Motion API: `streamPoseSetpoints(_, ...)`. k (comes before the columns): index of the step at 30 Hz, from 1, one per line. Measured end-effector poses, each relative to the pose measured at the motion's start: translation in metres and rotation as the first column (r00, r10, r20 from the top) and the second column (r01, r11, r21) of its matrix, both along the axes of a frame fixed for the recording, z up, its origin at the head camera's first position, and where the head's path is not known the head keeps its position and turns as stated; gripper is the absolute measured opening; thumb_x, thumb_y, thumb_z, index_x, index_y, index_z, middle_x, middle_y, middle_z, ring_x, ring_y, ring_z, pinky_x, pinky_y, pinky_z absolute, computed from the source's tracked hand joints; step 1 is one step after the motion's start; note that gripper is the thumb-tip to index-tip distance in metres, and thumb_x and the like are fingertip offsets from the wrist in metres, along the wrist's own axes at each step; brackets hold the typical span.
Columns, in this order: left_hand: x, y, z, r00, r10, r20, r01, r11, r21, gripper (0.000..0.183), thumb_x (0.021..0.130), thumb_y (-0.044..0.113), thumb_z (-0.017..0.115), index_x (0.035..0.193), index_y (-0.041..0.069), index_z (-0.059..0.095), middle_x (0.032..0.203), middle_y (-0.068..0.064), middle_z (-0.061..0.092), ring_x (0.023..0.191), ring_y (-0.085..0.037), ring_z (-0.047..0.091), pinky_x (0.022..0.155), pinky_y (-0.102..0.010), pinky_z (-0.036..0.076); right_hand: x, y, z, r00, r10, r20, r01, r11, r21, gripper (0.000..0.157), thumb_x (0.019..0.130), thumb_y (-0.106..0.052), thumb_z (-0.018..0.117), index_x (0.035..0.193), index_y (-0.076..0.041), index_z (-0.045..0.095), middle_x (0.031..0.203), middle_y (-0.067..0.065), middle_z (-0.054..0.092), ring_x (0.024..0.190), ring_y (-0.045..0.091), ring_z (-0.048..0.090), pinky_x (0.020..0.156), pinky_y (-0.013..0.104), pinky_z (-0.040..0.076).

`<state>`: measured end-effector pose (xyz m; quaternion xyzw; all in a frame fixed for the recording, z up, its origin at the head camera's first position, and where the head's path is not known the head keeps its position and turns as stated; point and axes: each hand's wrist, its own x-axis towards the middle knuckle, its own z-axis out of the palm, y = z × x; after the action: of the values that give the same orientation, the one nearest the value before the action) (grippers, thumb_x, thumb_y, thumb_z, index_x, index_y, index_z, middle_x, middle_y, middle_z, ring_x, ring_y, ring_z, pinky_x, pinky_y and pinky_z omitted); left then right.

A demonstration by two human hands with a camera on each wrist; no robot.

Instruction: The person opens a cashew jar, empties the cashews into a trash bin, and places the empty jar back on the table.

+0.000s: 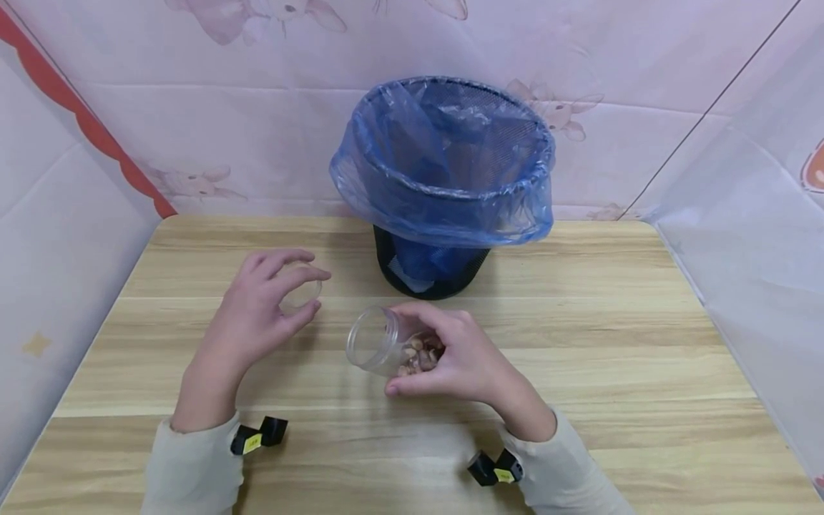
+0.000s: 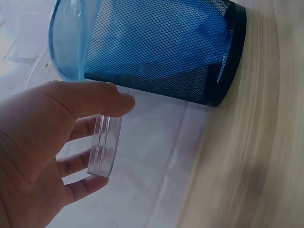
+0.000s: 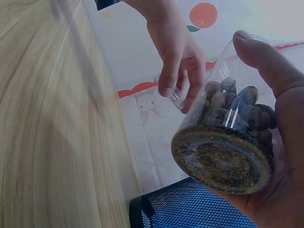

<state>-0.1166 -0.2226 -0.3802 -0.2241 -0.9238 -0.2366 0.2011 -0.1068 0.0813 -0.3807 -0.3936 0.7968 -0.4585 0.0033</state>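
Note:
My right hand [image 1: 453, 354] grips a clear plastic jar [image 1: 390, 357] around its side. The jar lies tilted with its uncapped mouth facing left, above the wooden table. Brown nut-like pieces [image 1: 421, 353] fill part of it, and dark crumbs [image 3: 221, 159] cover its bottom in the right wrist view. To the left, my left hand [image 1: 264, 304] pinches a clear round lid [image 2: 105, 145] by its edge between thumb and fingers. The lid is held apart from the jar, a short way left of its mouth.
Behind the hands stands a black mesh waste bin [image 1: 428, 282] lined with a blue plastic bag [image 1: 444, 214] folded over its rim. The wooden table [image 1: 611, 336] ends at fabric walls [image 1: 244, 129] printed with rabbits. Each sleeve carries a small black wrist camera [image 1: 257, 436].

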Motion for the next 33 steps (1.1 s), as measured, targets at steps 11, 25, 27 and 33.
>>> streamPoseSetpoints(11, -0.001, -0.005, -0.007, 0.98, 0.046, 0.195, -0.034, 0.997, -0.064, 0.033, 0.08, 0.009, 0.079, 0.112, 0.017, 0.073, 0.131, -0.013, 0.059, 0.121, -0.041, 0.048, 0.098, -0.059, 0.042, 0.0, 0.0, 0.0, 1.0, -0.005, 0.005, 0.005, 1.0, 0.003, 0.08, 0.063, -0.041, 0.094, 0.132, -0.02, 0.06, 0.113, -0.006, 0.071, 0.095, 0.011, 0.069, 0.08, 0.026, 0.056)
streamPoseSetpoints(25, -0.004, -0.012, -0.02, 0.903, 0.079, 0.422, -0.037, 0.993, -0.108, 0.026, 0.088, 0.014, 0.073, 0.113, 0.015, 0.072, 0.13, -0.014, 0.057, 0.119, -0.04, 0.048, 0.098, -0.062, 0.042, 0.0, 0.0, 0.0, 1.0, -0.003, -0.006, 0.003, 1.0, 0.001, 0.08, 0.062, -0.04, 0.094, 0.132, -0.019, 0.06, 0.114, -0.005, 0.071, 0.095, 0.012, 0.069, 0.08, 0.026, 0.056)
streamPoseSetpoints(27, -0.005, -0.013, -0.021, 0.895, 0.073, 0.44, -0.028, 0.994, -0.108, 0.026, 0.088, 0.013, 0.073, 0.114, 0.015, 0.072, 0.13, -0.014, 0.057, 0.12, -0.04, 0.048, 0.101, -0.062, 0.04, 0.0, 0.0, 0.0, 1.0, -0.001, -0.004, 0.001, 1.0, -0.001, 0.08, 0.062, -0.039, 0.095, 0.132, -0.019, 0.06, 0.113, -0.005, 0.071, 0.094, 0.012, 0.069, 0.08, 0.026, 0.056)
streamPoseSetpoints(33, -0.007, -0.015, -0.026, 0.873, 0.075, 0.482, -0.024, 0.994, -0.11, 0.031, 0.086, 0.012, 0.076, 0.115, 0.015, 0.072, 0.13, -0.014, 0.057, 0.121, -0.039, 0.048, 0.103, -0.061, 0.04, 0.001, 0.0, 0.001, 1.0, -0.001, -0.006, 0.001, 1.0, 0.002, 0.08, 0.062, -0.039, 0.094, 0.132, -0.018, 0.06, 0.113, -0.005, 0.071, 0.094, 0.012, 0.069, 0.08, 0.026, 0.056)
